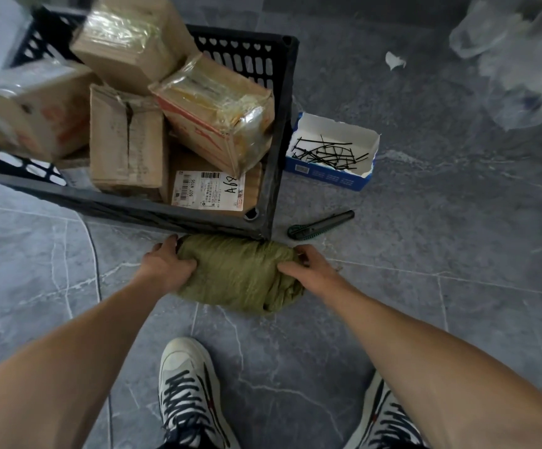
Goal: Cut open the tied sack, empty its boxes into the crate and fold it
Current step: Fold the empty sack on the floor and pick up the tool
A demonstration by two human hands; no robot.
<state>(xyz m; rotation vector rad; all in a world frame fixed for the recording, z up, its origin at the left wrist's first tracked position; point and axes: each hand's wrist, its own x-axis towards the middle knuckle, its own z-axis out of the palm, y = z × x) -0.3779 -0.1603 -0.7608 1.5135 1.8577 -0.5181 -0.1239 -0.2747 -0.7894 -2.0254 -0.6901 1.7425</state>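
Both hands, left (166, 260) and right (308, 265), grip the folded sack (240, 273), fingers partly hidden.

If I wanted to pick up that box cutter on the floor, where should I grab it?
Probably the black handle end of the box cutter, coming from above. It lies flat on the floor, clear of the crate, with its green-tipped end pointing toward the sack.

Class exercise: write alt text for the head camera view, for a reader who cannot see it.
Two bare hands, left hand and right hand, press the ends of a folded olive-green sack on a grey tiled floor. Behind it, a black plastic crate holds taped cardboard boxes; to its right lie a utility knife and a small open box of black cable ties.
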